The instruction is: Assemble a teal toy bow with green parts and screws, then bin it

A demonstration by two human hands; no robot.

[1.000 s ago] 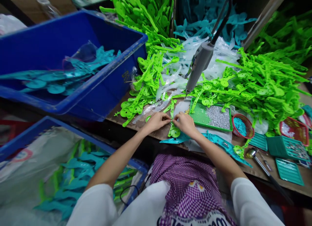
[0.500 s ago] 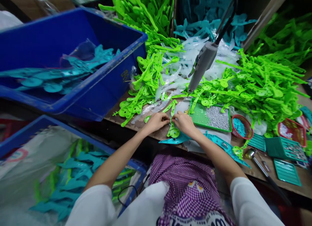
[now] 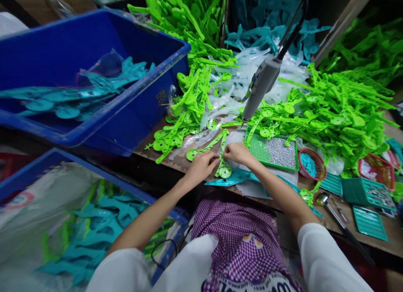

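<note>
My left hand [image 3: 201,166] and my right hand [image 3: 236,152] meet over the bench, thumbs and fingers pinched together, fingertips almost touching. Whatever is between the fingers is too small to make out. Right under the fingertips lies a bright green plastic arm with a round disc end [image 3: 225,172], partly covered by my hands. A second green plastic arm [image 3: 192,154] lies just beyond my left hand, slanting up to the right. Beneath my right forearm rests a long turquoise plastic piece [image 3: 231,178]. A green tray [image 3: 256,147] holding many small silver screws sits right of my right hand.
A grey electric screwdriver [image 3: 262,84] hangs, tip down, beyond my hands. Green parts [image 3: 340,103] are heaped behind and to the right. A blue bin [image 3: 147,86] stands left. Farther right are a red basket [image 3: 319,176] with turquoise pieces and a hammer [image 3: 341,225].
My left hand has shifted slightly down and its fingers have moved nearer the right hand's, exposing more of the second green arm's disc. The right hand has curled more tightly.
</note>
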